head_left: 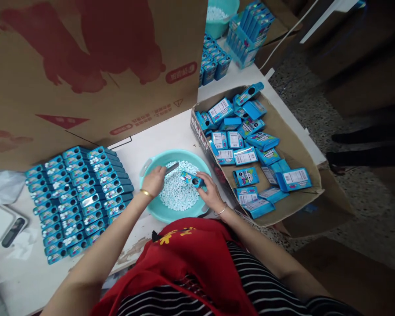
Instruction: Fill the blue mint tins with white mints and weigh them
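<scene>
Over a teal plastic basin (156, 210) of small pale candies (179, 197), both my hands are at work. My left hand (154, 181) is closed around a narrow metal scoop (171, 168), whose end points toward the right over the candies. In my right hand (210, 192) is a small blue candy box (190, 179), tilted, with a dark round hole in its end facing up. The scoop's end and the box are close but apart. Part of the scoop's handle is hidden by my fingers.
Rows of upright blue boxes (85, 202) stand at left, some with candies on top. To the right, a cardboard tray (292, 145) holds a jumble of blue boxes. A large carton (95, 57) walls off the back. A white scale (6, 226) lies far left; another basin (219, 28) stands behind.
</scene>
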A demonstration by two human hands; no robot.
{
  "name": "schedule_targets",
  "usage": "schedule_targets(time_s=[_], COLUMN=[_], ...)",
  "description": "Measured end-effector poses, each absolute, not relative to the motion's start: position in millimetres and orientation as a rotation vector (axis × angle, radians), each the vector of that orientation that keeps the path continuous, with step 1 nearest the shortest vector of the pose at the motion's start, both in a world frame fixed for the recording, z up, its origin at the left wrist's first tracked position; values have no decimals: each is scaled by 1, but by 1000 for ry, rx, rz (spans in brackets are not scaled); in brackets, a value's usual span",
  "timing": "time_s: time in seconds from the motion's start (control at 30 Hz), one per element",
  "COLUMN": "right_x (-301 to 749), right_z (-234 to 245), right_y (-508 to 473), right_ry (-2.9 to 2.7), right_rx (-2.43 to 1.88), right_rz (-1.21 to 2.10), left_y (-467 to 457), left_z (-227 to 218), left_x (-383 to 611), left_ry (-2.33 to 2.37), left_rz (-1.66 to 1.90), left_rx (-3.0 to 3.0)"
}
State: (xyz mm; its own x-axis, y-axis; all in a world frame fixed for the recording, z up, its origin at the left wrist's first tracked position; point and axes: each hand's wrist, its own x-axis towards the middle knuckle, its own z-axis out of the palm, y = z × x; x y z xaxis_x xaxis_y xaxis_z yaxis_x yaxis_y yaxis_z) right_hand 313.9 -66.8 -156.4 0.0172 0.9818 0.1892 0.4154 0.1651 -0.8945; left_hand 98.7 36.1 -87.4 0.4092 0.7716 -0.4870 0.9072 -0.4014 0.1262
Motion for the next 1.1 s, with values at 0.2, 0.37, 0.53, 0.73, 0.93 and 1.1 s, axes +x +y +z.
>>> schedule_targets(time_s=[0.2, 0.37, 0.53, 0.73, 0.93, 1.1], right_x=[319, 323, 323, 321, 316, 306], right_z=[-150, -151, -153, -154, -156, -157], right_y=[-61, -60, -61, -61, -62, -66], right_ry=[-1509, -1442, -1381, -1403, -1572, -1698], right_rx=[-1449, -1500, -1519, -1488, -1388, -1328], right_rz=[810, 824, 867, 854, 839, 790], left_y=[10, -30, -32, -9, 19, 27], left_z=[-179, -189, -179, -121, -50, -18], left_x=[112, 104, 86, 65, 63, 94], left_ry=[1163, 859, 758, 730, 795, 910], left_rz=[-446, -391, -300, -157, -50, -357], left_rx=[2220, 2053, 1826, 1670, 1783, 2188])
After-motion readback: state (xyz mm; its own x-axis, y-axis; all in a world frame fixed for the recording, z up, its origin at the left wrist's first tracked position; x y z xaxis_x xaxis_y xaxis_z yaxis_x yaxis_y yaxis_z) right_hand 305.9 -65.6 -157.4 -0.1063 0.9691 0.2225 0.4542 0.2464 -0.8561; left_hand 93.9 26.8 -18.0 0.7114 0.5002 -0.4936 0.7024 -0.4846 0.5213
